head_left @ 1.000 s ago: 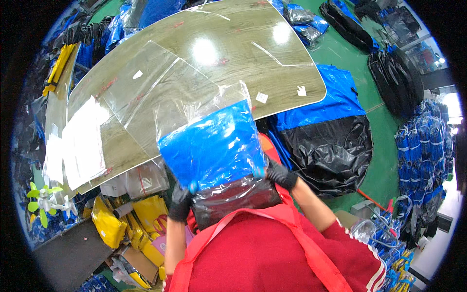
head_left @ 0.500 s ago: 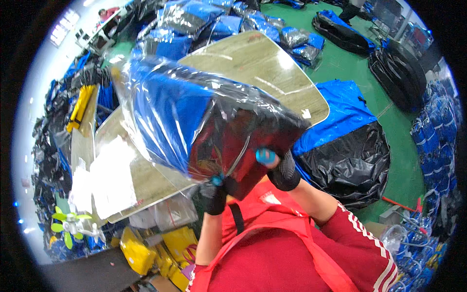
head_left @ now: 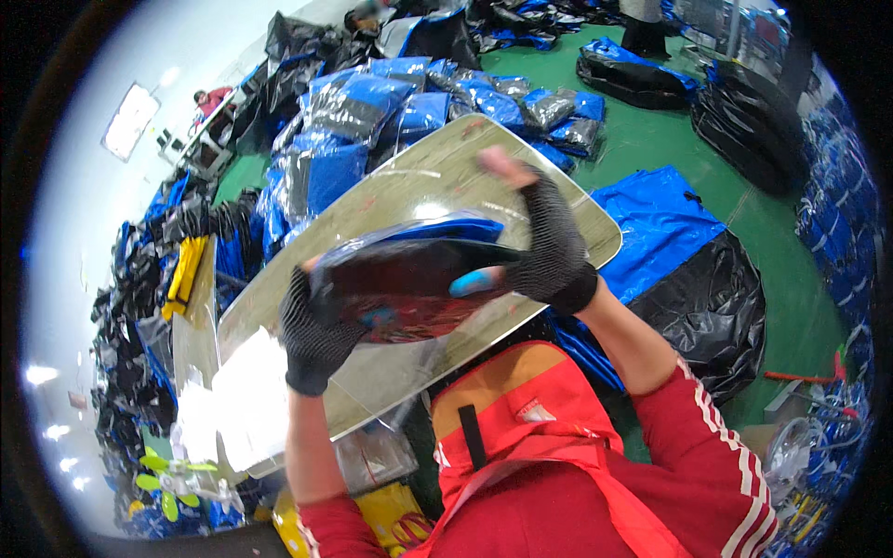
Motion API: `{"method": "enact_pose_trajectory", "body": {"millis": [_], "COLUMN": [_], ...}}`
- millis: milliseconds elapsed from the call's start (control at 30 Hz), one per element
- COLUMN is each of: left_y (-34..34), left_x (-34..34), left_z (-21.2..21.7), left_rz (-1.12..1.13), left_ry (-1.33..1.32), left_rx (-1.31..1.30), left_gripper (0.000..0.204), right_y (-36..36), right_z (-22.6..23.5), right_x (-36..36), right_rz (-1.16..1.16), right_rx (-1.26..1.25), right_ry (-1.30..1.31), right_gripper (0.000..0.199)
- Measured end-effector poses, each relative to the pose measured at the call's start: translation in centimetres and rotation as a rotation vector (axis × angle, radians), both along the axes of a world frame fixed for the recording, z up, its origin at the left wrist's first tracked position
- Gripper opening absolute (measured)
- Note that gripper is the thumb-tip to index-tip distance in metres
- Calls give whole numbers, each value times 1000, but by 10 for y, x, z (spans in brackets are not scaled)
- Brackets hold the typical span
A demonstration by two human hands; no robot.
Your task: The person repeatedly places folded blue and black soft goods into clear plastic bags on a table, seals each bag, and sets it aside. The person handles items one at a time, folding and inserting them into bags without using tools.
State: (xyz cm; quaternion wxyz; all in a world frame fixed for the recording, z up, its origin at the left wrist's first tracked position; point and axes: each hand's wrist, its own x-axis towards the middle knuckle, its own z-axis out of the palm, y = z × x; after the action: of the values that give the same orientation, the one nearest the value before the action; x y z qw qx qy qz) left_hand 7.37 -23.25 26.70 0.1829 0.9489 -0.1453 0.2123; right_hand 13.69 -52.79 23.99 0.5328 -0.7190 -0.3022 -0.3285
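Above the wood-patterned table (head_left: 391, 386) I hold up a folded blue-and-black package (head_left: 400, 279) in clear plastic, tilted so that its dark side faces me. My left hand (head_left: 321, 330), in a black fingerless glove, is closed on its left end, with the thumb on the near side. The same kind of glove covers my right hand (head_left: 549, 246) at the other end. Its blue-wrapped thumb presses the near side, while its other fingers stretch upward and are blurred. How far they reach behind the package is hidden.
White sheets (head_left: 251, 400) lie on the table's left part. Behind it is a pile of bagged blue-and-black packages (head_left: 358, 107). A large blue-and-black cover (head_left: 702, 298) lies on the green floor (head_left: 781, 237) at right. A small green-bladed fan (head_left: 172, 484) stands lower left.
The package has swung from broad face up to a narrow, tilted view. My hands have moved from its near edge to its two ends, the right one rising.
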Motion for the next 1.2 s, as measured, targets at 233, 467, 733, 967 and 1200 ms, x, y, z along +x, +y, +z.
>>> {"method": "enact_pose_trajectory", "body": {"millis": [233,467,733,967,1200], "left_y": [8,-33,-7,-8,-1], "left_x": [5,10,0,-20,-18], "left_z": [-66,-46,-34,-25,19], "left_rz": [88,-122,204,255,402], "left_ry": [-234,-392,-150,-111,-719], "left_rx": [-762,-1172,-1449,-1228,-418], "left_gripper": [87,62,27,36,26], "right_y": [3,43,69,74,73], "right_z": [-36,-38,-24,-10,52], "right_x": [23,25,21,19,43], "right_rz": [720,359,234,243,216], "right_rx": [724,712,706,537,372], "right_ry": [697,601,492,579,94], "right_gripper": [42,27,15,22,22]}}
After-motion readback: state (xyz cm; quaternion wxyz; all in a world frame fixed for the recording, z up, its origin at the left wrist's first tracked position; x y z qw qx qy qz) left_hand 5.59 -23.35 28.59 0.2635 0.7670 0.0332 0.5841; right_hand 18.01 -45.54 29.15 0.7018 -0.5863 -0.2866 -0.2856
